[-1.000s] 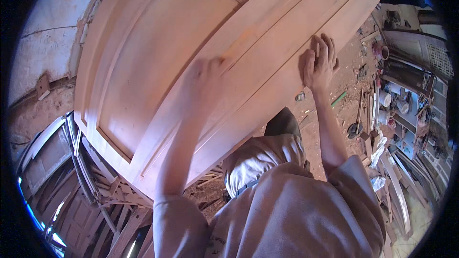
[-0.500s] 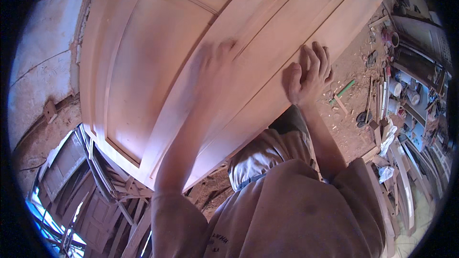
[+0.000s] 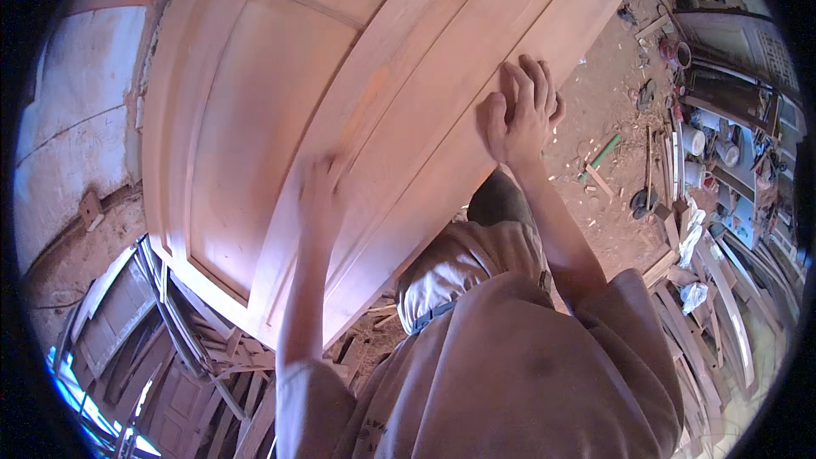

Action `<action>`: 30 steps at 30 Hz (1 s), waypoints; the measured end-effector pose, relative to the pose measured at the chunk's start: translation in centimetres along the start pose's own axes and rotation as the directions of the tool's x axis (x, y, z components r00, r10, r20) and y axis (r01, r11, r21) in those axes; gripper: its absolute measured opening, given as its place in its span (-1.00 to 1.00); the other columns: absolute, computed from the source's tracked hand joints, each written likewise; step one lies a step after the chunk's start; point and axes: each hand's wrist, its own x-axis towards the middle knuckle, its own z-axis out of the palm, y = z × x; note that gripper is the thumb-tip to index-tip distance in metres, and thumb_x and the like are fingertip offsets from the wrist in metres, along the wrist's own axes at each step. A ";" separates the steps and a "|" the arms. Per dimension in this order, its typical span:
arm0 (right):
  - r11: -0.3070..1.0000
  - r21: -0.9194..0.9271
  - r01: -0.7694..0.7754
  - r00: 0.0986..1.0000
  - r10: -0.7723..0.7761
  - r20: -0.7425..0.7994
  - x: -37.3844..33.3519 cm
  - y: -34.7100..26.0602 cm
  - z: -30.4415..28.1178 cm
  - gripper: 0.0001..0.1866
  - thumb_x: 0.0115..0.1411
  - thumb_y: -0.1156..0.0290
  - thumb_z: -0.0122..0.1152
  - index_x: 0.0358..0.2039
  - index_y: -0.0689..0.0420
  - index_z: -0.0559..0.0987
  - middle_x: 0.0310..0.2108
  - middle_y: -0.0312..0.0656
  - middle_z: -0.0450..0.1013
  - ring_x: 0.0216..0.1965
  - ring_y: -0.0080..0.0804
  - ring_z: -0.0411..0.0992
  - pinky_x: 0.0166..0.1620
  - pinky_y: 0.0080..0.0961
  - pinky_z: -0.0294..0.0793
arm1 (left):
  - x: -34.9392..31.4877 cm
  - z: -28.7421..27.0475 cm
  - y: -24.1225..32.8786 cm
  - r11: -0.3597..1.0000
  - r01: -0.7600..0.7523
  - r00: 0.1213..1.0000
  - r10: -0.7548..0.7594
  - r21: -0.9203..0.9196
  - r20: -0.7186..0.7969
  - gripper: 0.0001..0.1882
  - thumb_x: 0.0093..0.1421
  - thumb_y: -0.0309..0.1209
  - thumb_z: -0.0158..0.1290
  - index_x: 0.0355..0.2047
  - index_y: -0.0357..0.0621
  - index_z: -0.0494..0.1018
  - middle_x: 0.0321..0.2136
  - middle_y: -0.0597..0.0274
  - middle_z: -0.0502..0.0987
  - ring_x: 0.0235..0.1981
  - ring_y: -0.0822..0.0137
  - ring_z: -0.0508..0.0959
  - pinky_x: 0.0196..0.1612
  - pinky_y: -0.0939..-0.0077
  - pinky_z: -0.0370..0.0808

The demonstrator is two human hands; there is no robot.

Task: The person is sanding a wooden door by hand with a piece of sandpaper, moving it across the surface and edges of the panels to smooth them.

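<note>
A large bare wooden panel door [image 3: 246, 144] with raised mouldings fills the upper left and middle, slanting away from me. My left hand [image 3: 321, 191] is over its long stile, low on the door; motion smears the fingers, so whether anything is under them cannot be made out. Further right, my right hand [image 3: 523, 115] rests on the smooth grooved boards [image 3: 459, 110] near the right edge. Its fingers are bent and apart, with nothing visible in them.
Stacked timber and old door panels [image 3: 178, 399] lie at lower left beside a pale wall [image 3: 85, 119]. On the dirt floor to the right are a green stick [image 3: 602, 157], wood scraps and a sandal [image 3: 643, 202]. Cluttered shelves [image 3: 739, 161] stand at far right.
My left hand has come down the stile toward me and a little left. The right hand keeps its place on the boards, though the whole view has shifted slightly.
</note>
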 end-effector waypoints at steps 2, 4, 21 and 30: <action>0.999 0.031 -0.014 1.000 0.014 -0.006 0.2 -0.7 0.2 -0.50 0.19 0.19 0.09 0.16 -0.05 0.47 0.31 -0.19 0.28 0.42 -0.12 0.09 0.35 0.11 -0.15 | -7.4 -1.9 -3.4 0.999 0.024 0.999 -0.026 -0.048 -0.036 -0.52 0.19 -0.56 0.08 0.14 0.01 0.48 0.01 0.01 0.53 0.05 -0.16 0.48 0.12 -0.02 0.45; 0.998 0.062 -0.009 1.000 0.009 0.005 0.0 -1.6 0.4 -0.49 0.19 0.18 0.10 0.17 -0.05 0.48 0.31 -0.18 0.29 0.41 -0.11 0.09 0.34 0.10 -0.14 | -11.4 -1.6 -5.7 0.947 0.306 0.952 -0.302 -0.100 0.052 -0.57 0.20 -0.54 0.10 0.09 -0.01 0.52 0.02 0.05 0.53 0.05 -0.12 0.48 0.11 0.02 0.45; 0.999 0.034 0.027 0.999 -0.026 -0.021 0.0 -0.5 0.7 -0.49 0.20 0.10 0.10 0.13 -0.01 0.52 0.23 -0.14 0.39 0.35 -0.10 0.20 0.32 0.02 -0.15 | 33.5 0.1 20.2 0.998 -0.058 0.983 0.061 0.023 -0.171 -0.59 0.32 -0.24 0.06 0.12 -0.10 0.40 -0.08 -0.01 0.50 0.04 -0.07 0.49 0.09 0.05 0.46; 0.999 -0.033 0.021 0.999 -0.022 -0.024 7.5 5.8 -3.1 -0.41 0.17 0.05 0.27 0.16 0.05 0.48 0.25 -0.09 0.35 0.32 -0.03 0.21 0.29 0.06 -0.03 | 5.2 -1.1 3.5 0.999 -0.037 0.995 0.036 -0.008 -0.088 -0.56 0.24 -0.48 0.10 0.15 -0.03 0.43 -0.02 0.01 0.48 -0.02 -0.09 0.49 0.04 0.03 0.46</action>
